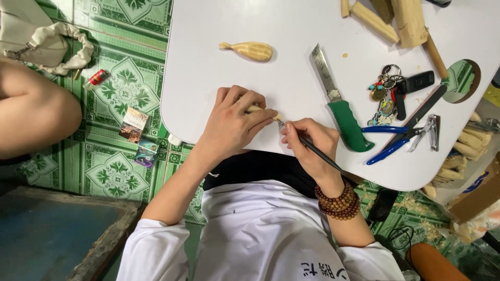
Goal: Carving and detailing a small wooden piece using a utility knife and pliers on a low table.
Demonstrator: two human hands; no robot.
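My left hand (234, 122) grips a small pale wooden piece (259, 110) on the white table (208, 78), most of it hidden under my fingers. My right hand (312, 145) holds a thin dark carving tool (312, 148) like a pen, its tip touching the end of the wooden piece. A finished carved wooden shape (250, 50), oval with a narrow tail, lies farther up the table.
To the right lie a green-handled saw knife (338, 104), a bunch of keys (390, 93), blue-handled pliers (396, 138) and wooden sticks (396, 21). Another person's knee (31, 114) and a pale bag (36, 36) are at the left on the green tiled floor.
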